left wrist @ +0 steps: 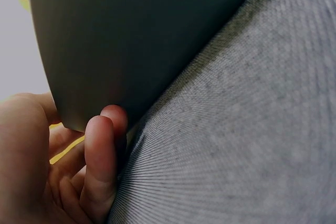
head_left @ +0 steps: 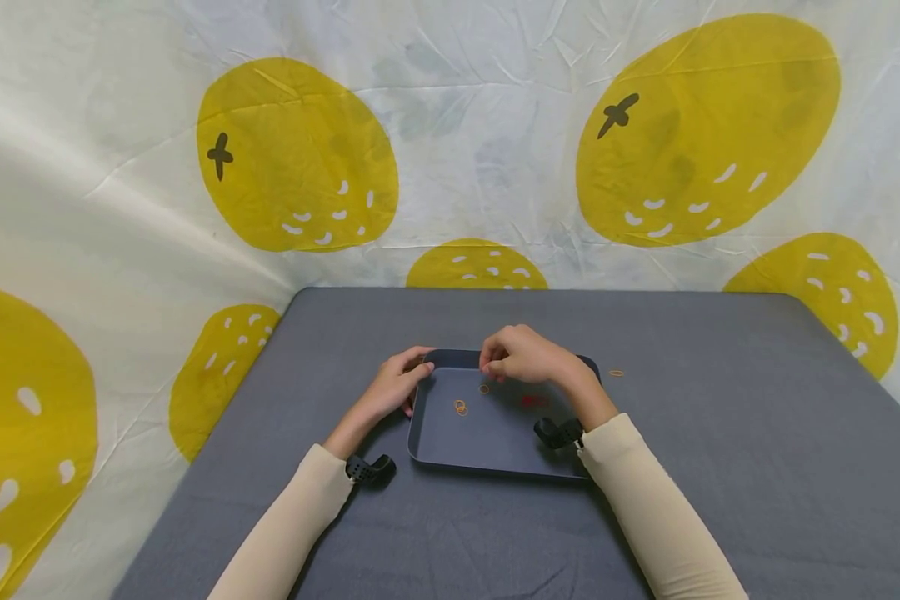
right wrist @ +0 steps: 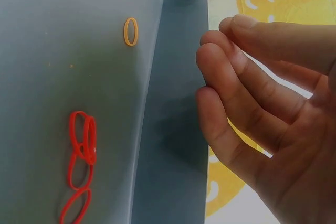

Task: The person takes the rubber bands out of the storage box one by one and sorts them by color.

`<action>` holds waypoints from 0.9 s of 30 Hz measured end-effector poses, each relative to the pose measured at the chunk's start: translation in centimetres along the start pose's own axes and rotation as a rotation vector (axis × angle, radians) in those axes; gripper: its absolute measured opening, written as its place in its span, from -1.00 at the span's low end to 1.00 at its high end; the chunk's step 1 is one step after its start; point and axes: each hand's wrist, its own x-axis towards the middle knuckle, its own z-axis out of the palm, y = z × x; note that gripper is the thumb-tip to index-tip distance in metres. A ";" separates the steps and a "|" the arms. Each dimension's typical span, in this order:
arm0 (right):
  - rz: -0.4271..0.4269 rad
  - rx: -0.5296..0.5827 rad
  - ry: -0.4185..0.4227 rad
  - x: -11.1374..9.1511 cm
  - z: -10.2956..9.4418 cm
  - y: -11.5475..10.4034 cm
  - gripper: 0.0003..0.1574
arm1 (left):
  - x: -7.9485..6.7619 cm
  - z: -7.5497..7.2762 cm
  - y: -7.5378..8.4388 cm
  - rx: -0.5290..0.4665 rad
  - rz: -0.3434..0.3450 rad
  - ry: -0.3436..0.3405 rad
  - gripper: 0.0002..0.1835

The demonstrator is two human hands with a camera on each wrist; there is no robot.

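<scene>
My left hand (head_left: pixel 399 382) grips the far left corner of a dark grey tray (head_left: pixel 487 442). Its thumb lies over the rim, and in the left wrist view the fingertips (left wrist: pixel 100 135) press the outer wall. Over the tray's far side hovers my right hand (head_left: pixel 528 357), fingers loosely bent and fingertips close together, with nothing visible between them. Just below it on the tray floor lies a small orange rubber band (right wrist: pixel 136 31). A cluster of red rubber bands (right wrist: pixel 94 140) lies nearby, and two overlapping orange rubber bands (head_left: pixel 461 408) are farther left.
Outside the tray, one orange rubber band (head_left: pixel 617 373) lies on the grey cloth-covered table (head_left: pixel 720 433) to the right. A white curtain (head_left: pixel 487 150) with yellow fruit prints hangs behind the table and along its left. Each wrist wears a black camera band.
</scene>
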 end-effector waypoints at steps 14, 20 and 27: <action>-0.002 -0.002 0.008 -0.1 0.0 0.1 -0.82 | 0.0 0.0 0.0 -0.003 0.006 -0.001 -0.60; -0.001 0.009 0.011 -0.2 0.0 0.1 -0.82 | 0.0 0.1 -0.2 -0.001 0.005 0.000 -0.60; -0.008 0.015 0.009 -0.4 0.0 0.2 -0.82 | -0.1 0.1 -0.1 -0.004 0.005 0.000 -0.59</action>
